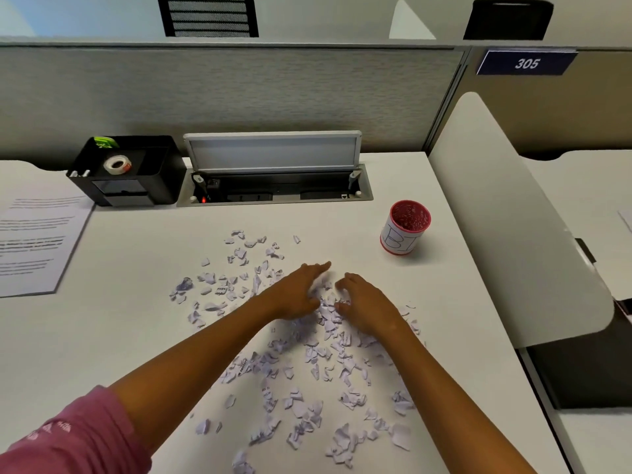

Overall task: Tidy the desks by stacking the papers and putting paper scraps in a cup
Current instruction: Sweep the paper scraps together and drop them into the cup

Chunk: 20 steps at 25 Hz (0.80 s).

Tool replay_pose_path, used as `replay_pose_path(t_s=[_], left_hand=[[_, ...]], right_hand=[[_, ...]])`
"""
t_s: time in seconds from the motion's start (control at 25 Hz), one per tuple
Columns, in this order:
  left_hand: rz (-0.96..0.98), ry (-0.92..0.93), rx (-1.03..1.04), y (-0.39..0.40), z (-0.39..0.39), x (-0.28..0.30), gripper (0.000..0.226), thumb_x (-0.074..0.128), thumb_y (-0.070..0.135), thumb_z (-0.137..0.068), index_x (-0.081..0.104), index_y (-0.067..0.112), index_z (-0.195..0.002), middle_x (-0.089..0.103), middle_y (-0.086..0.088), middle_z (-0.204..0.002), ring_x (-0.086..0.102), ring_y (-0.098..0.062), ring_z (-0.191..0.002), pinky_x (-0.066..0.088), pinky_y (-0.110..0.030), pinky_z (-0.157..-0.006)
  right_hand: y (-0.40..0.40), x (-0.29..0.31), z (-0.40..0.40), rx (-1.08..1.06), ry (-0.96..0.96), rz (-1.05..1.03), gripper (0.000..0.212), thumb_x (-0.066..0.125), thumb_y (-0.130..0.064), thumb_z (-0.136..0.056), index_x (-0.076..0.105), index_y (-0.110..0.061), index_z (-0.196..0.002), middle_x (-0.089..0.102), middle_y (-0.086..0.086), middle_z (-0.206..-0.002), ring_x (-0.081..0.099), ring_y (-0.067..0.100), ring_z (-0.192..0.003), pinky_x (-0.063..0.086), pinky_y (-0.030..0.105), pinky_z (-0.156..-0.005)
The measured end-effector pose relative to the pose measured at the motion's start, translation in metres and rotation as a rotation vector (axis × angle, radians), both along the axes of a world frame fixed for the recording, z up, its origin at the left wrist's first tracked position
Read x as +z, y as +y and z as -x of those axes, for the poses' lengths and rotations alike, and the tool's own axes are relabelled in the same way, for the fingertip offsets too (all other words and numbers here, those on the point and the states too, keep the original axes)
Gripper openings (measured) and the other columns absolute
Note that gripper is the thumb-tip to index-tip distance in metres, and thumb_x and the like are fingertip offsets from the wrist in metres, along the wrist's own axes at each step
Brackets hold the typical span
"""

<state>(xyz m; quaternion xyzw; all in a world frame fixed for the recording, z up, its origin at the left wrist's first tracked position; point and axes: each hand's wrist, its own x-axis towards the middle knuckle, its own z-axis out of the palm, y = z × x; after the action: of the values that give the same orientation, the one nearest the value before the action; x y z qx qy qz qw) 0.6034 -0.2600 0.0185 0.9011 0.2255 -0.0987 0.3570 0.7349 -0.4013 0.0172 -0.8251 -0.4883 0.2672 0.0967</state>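
Several torn white paper scraps [301, 371] lie scattered over the middle of the white desk [119, 336]. My left hand [301, 292] and my right hand [362, 302] rest side by side on the scraps, with a small heap of scraps [328, 302] between them. The left fingers lie fairly straight. The right fingers curl down into the heap; whether they hold any scraps is hidden. A red cup [405, 227] with a white paper label stands upright to the far right of the hands, with some scraps inside. A printed sheet of paper [34, 241] lies at the desk's left edge.
A black desk organizer [130, 172] holding a tape roll [118, 164] stands at the back left. Beside it an open cable hatch [273, 186] sits in the desk. A white rounded divider [513, 227] bounds the right side, and a grey partition wall runs along the back.
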Motion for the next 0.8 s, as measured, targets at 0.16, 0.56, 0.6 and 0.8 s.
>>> replay_pose_path(t_s=[0.16,0.56,0.6,0.8], left_hand=[[-0.110,0.042,-0.031,-0.024,0.002,-0.007,0.062,0.057,0.019,-0.094,0.033,0.023,-0.151,0.022,-0.004,-0.160,0.029,-0.023,-0.144,0.030,-0.034,-0.113],[-0.298,-0.058,0.240,-0.064,0.014,-0.020,0.018,0.054,0.004,-0.091,0.071,0.007,-0.094,0.070,-0.010,-0.095,0.064,-0.023,-0.084,0.052,-0.031,-0.078],[-0.294,-0.055,0.262,-0.065,0.015,-0.020,0.019,0.054,0.004,-0.090,0.073,0.008,-0.093,0.071,-0.010,-0.094,0.064,-0.022,-0.083,0.053,-0.031,-0.077],[-0.149,-0.151,0.426,-0.053,0.020,-0.009,0.016,0.066,0.004,-0.085,0.078,0.008,-0.095,0.075,-0.008,-0.096,0.069,-0.019,-0.084,0.054,-0.024,-0.081]], right_hand=[[-0.007,-0.015,0.025,-0.120,-0.047,-0.062,0.049,0.056,-0.019,-0.098,0.044,-0.019,-0.146,0.037,0.006,-0.155,0.041,0.023,-0.138,0.032,0.030,-0.112],[-0.022,-0.016,0.057,-0.236,-0.265,-0.249,0.022,0.051,0.005,-0.093,0.064,-0.008,-0.106,0.064,0.011,-0.109,0.062,0.023,-0.095,0.040,0.026,-0.070],[-0.023,-0.017,0.053,-0.262,-0.236,-0.273,0.024,0.051,0.007,-0.091,0.066,-0.008,-0.103,0.066,0.010,-0.106,0.062,0.023,-0.093,0.043,0.026,-0.070],[-0.030,-0.003,0.020,-0.641,0.383,-0.504,0.012,0.071,-0.005,-0.084,0.076,-0.015,-0.088,0.075,-0.002,-0.089,0.069,0.013,-0.087,0.051,0.012,-0.074]])
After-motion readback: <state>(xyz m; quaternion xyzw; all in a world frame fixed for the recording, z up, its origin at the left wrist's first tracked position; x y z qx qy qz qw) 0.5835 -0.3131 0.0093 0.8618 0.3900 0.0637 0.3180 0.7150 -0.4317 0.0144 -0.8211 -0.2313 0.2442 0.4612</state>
